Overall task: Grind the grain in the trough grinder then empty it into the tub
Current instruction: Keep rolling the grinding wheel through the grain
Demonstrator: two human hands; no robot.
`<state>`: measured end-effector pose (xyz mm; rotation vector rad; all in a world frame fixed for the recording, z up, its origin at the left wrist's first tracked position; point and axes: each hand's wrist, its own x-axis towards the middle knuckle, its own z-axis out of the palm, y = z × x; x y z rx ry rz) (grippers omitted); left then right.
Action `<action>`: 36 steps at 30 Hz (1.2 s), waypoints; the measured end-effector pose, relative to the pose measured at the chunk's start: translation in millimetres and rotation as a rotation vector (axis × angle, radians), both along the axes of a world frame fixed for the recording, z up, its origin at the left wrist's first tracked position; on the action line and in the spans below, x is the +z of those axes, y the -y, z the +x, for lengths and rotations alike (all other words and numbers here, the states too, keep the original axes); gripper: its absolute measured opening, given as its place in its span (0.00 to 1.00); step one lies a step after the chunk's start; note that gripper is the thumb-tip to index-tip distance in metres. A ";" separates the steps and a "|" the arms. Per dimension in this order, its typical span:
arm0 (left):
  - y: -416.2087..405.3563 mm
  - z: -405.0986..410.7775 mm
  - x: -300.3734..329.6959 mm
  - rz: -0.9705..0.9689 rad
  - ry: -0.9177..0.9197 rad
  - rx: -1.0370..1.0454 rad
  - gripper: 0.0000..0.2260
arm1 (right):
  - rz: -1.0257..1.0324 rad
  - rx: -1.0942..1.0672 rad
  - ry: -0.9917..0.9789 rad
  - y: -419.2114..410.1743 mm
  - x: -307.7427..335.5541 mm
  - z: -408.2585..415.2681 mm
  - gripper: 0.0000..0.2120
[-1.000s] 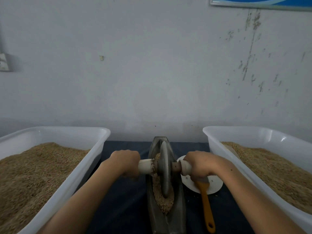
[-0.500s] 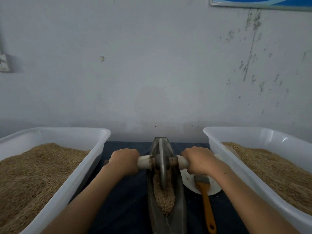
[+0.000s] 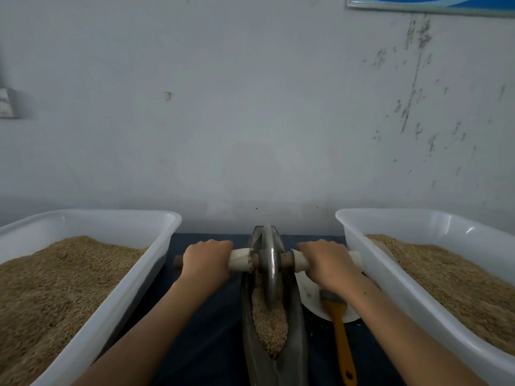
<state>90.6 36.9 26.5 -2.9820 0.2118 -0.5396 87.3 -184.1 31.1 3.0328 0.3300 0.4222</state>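
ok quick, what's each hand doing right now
Left hand: closed, gripping the left handle of the grinding wheel.
Right hand: closed, gripping the right handle.

left hand (image 3: 207,259): bare, no glove, ring or watch showing; seen from the back, knuckles toward the top of the frame
right hand (image 3: 324,260): bare, no glove, ring or band showing; seen from the back, right of centre
left forearm (image 3: 156,324): bare up to the bottom edge of the frame, left of centre; no sleeve or cuff in view
right forearm (image 3: 395,321): bare up to the lower right of the frame; no sleeve in view; one small dark speck near the wrist
rest of body: out of frame
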 end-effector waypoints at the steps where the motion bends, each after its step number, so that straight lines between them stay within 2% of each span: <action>1: 1.0 -0.3 -0.6 0.002 0.037 -0.005 0.09 | 0.022 0.000 0.019 1.0 -3.5 1.9 0.08; 3: 2.6 -0.4 -0.1 0.031 0.069 -0.017 0.09 | 0.040 0.006 -0.011 5.2 -5.5 3.7 0.08; 5: 3.1 -1.1 3.1 0.084 0.037 -0.022 0.11 | 0.028 0.015 -0.137 9.2 -0.3 1.7 0.08; 9: 1.5 -3.1 14.1 0.136 -0.233 0.004 0.17 | 0.059 0.020 -0.489 11.5 17.7 -8.8 0.11; 11: -1.4 -4.5 16.9 0.123 -0.353 0.025 0.19 | 0.077 0.004 -0.577 8.9 24.2 -12.9 0.12; 13: -4.2 -4.1 16.2 0.099 -0.418 0.034 0.20 | 0.047 -0.002 -0.571 6.7 26.8 -14.7 0.12; 15: -6.0 -2.1 13.2 0.073 -0.415 0.041 0.20 | -0.034 -0.002 -0.472 4.6 25.7 -13.2 0.12; 17: -6.1 0.3 8.5 0.041 -0.331 0.049 0.18 | -0.086 0.010 -0.298 2.9 19.3 -8.7 0.09; 20: -3.6 2.0 1.3 -0.008 -0.150 0.043 0.12 | -0.047 0.023 -0.008 2.8 2.7 -0.7 0.06; 23: -1.7 0.6 -2.1 -0.035 0.003 0.028 0.08 | 0.022 0.046 0.112 4.6 -8.6 3.0 0.06; 26: -2.9 1.3 -2.0 -0.003 -0.015 0.019 0.09 | 0.023 0.039 0.025 6.2 -5.3 1.2 0.06; 32: -11.1 -3.5 10.9 0.027 -0.425 0.017 0.18 | -0.116 -0.053 -0.401 0.2 22.1 -8.5 0.15; 34: -13.4 -3.3 11.9 -0.009 -0.556 0.005 0.15 | -0.124 -0.069 -0.471 -1.3 26.6 -10.9 0.18; 36: -14.5 -2.0 11.0 -0.021 -0.574 0.005 0.10 | -0.136 -0.075 -0.456 -3.2 27.0 -11.6 0.17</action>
